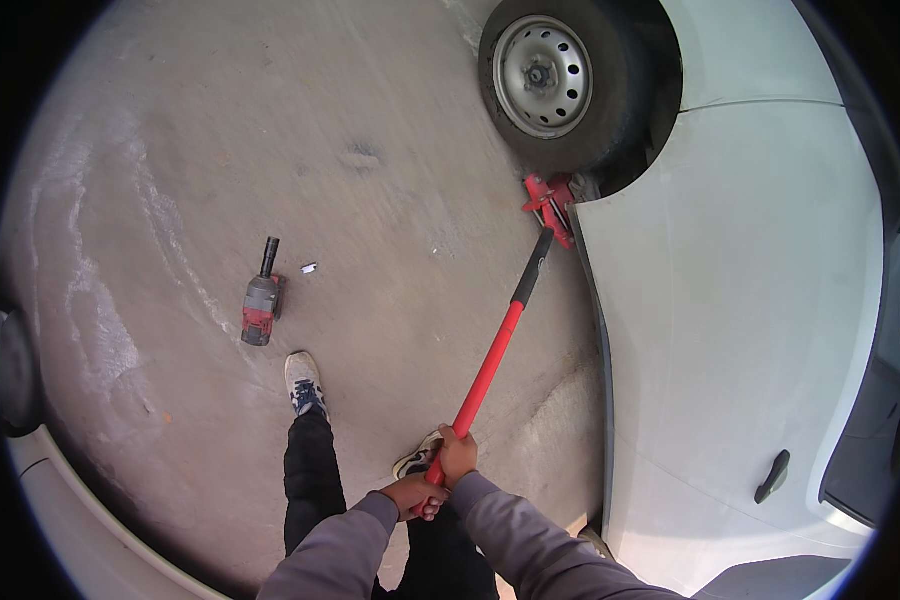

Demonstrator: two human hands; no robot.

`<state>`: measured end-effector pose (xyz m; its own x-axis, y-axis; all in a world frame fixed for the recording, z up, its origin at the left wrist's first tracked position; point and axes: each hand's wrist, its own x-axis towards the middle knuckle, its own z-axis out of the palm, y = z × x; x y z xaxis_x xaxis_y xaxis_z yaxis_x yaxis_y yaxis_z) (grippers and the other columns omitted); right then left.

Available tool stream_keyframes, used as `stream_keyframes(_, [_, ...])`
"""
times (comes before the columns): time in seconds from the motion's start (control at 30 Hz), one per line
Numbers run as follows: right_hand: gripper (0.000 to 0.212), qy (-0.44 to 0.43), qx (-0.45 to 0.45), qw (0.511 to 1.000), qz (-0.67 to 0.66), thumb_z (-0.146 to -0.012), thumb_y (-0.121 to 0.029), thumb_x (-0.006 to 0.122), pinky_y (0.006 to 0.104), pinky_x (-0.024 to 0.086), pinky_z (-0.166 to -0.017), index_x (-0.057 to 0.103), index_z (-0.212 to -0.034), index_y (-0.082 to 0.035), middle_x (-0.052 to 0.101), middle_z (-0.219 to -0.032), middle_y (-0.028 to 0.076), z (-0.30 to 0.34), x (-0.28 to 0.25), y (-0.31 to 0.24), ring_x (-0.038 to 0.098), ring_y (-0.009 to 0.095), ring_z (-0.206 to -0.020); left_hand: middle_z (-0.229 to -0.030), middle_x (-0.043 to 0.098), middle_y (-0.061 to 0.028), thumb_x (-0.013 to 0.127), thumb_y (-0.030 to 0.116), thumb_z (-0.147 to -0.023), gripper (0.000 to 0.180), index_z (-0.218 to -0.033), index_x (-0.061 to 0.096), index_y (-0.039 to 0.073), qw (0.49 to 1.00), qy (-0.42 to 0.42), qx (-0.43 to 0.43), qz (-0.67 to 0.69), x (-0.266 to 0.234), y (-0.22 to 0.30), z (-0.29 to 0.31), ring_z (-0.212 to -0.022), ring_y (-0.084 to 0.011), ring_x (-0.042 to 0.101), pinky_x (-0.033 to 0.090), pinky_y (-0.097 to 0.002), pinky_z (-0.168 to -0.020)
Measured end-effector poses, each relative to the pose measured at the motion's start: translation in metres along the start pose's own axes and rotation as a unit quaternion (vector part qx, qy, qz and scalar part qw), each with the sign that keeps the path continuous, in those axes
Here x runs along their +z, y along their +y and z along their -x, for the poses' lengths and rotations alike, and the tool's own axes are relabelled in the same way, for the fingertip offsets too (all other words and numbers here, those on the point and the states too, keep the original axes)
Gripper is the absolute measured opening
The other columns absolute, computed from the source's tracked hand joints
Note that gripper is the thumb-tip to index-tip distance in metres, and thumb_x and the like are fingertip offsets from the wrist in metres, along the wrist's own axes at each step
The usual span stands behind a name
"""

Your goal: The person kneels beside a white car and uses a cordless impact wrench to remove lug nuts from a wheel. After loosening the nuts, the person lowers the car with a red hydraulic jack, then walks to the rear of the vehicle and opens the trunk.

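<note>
Beside car, left grip and right grip closed round handle; it slants forward-right to jack, right grip nearer.

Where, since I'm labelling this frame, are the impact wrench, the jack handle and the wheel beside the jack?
Impact wrench (262, 296): head view, on its grey housing.
Jack handle (487, 370): head view, on its red bar.
Wheel (538, 76): head view, on its hub.
</note>
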<state>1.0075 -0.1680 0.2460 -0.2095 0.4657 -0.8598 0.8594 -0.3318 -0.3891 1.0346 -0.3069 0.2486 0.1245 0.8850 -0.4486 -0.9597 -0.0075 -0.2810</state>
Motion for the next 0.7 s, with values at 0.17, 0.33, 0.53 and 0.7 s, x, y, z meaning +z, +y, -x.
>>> stream_keyframes(0.17, [0.020,0.027,0.026,0.997,0.062,-0.095,-0.022,0.062,0.0391,0.049,-0.044,0.051,-0.092,-0.005,0.055,-0.063,0.008,0.041,0.007,-0.001,0.056,0.022,-0.048,-0.065,0.046,0.0001,0.069,0.010,-0.088,0.018,-0.084,0.052,0.010,0.999,0.040,-0.016,-0.020,0.014,-0.020,0.028,-0.054,-0.0134,0.047,0.041,-0.0322,-0.054])
stream_keyframes(0.33, [0.020,0.020,0.085,0.996,0.026,-0.092,-0.023,0.062,0.0408,0.050,-0.045,0.052,-0.091,-0.006,0.055,-0.063,0.009,0.096,0.015,0.000,0.057,0.024,-0.049,-0.075,0.062,-0.0053,0.064,0.037,-0.097,0.033,-0.089,0.060,0.006,0.955,0.034,0.009,-0.294,0.019,-0.040,0.085,-0.062,-0.0158,0.059,0.049,-0.0325,-0.060])
stream_keyframes(0.53, [0.020,0.003,0.121,0.992,0.024,-0.090,-0.023,0.063,0.0405,0.049,-0.043,0.052,-0.095,-0.007,0.053,-0.062,0.008,0.156,-0.008,-0.042,0.054,0.024,-0.046,-0.089,0.069,-0.0148,0.069,0.029,-0.094,0.033,-0.100,0.062,-0.003,0.714,0.536,0.305,-0.332,-0.064,0.022,0.184,-0.081,-0.0238,0.068,0.053,-0.0364,-0.075])
stream_keyframes(0.7, [0.026,-0.002,0.111,0.993,0.040,-0.090,-0.024,0.064,0.0391,0.051,-0.042,0.053,-0.103,-0.005,0.055,-0.062,0.010,0.191,-0.053,-0.099,0.055,0.024,-0.045,-0.123,0.057,-0.0232,0.080,0.036,-0.077,0.074,-0.130,0.048,-0.003,0.458,0.709,0.315,-0.435,-0.139,0.163,0.184,-0.116,-0.0416,0.054,0.043,-0.0472,-0.102])
